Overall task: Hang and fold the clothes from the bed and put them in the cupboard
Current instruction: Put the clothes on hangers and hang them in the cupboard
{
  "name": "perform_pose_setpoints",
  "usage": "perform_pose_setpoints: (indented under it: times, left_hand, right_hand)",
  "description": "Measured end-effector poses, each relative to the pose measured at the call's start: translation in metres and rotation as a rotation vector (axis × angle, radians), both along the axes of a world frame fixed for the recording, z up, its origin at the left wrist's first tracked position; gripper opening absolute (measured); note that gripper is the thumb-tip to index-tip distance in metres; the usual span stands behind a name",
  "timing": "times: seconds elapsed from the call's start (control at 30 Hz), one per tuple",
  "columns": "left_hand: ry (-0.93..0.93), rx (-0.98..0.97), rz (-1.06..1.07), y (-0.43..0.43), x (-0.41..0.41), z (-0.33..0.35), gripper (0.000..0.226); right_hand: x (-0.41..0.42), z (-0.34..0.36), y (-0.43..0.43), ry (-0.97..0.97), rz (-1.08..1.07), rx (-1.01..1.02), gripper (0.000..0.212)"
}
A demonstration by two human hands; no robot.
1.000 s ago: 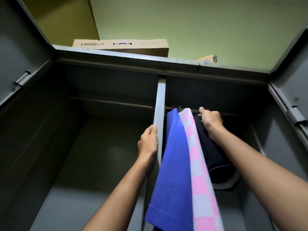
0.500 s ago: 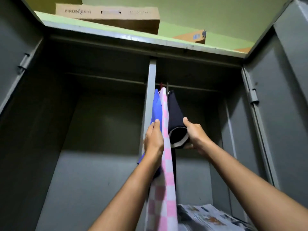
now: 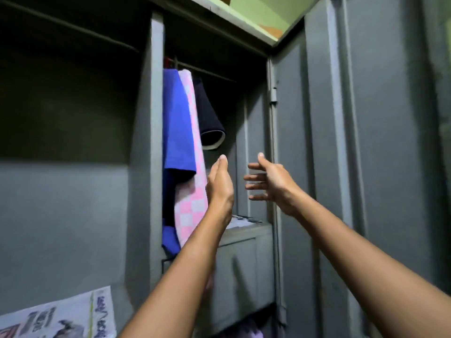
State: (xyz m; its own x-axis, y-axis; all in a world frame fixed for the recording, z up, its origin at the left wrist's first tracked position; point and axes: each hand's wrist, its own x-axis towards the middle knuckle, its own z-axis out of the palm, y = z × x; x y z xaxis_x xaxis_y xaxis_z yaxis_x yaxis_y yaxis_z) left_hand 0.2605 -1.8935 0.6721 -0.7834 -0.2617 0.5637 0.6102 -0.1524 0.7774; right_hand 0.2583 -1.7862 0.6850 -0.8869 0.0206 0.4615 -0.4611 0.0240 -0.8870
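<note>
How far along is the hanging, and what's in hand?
Done: a blue shirt, a pink checked cloth and a dark garment hang on the cupboard rail. In hand: nothing; the left hand and right hand are open and empty. Left: cannot tell, since the bed is out of view.

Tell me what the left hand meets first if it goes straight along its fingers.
Probably the open cuff of the dark garment, which hangs just above the fingertips of the left hand. Depth is unclear, so the hand might pass in front of it.
</note>
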Motion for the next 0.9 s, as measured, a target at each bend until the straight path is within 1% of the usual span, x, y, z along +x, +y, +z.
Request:
perform_pose_setpoints:
  times: [0.1, 0.23, 0.33, 0.4, 0.5, 0.7, 0.8, 0.9]
  left_hand:
    - [-0.045, -0.009, -0.153, 0.029, 0.019, -0.032, 0.047]
    - [-0.142, -0.005, -0.441, 0.084, 0.069, -0.074, 0.048]
    - [-0.193, -0.018, -0.639, 0.132, 0.115, -0.097, 0.047]
    - [-0.232, -0.048, -0.775, 0.17, 0.16, -0.114, 0.047]
    - [-0.24, -0.093, -0.958, 0.221, 0.222, -0.138, 0.047]
    - [-0.342, -0.183, -1.351, 0.327, 0.376, -0.201, 0.047]
    - [-0.351, -0.291, -1.499, 0.371, 0.451, -0.236, 0.047]
    - [-0.36, -0.38, -1.603, 0.415, 0.519, -0.275, 0.047]
  right_hand:
    - [0.044, -0.034, 0.03, -0.031, -0.121, -0.042, 0.045]
    - [0.119, -0.082, 0.079, -0.096, -0.325, -0.073, 0.041]
    - [0.182, -0.108, 0.121, -0.122, -0.487, -0.113, 0.043]
    - [0.235, -0.126, 0.154, -0.143, -0.608, -0.136, 0.044]
    - [0.312, -0.146, 0.199, -0.167, -0.801, -0.149, 0.044]
    - [0.489, -0.202, 0.278, -0.21, -1.158, -0.278, 0.047]
    - [0.575, -0.236, 0.309, -0.25, -1.314, -0.348, 0.047]
    - [0.653, -0.274, 0.339, -0.305, -1.44, -0.411, 0.05]
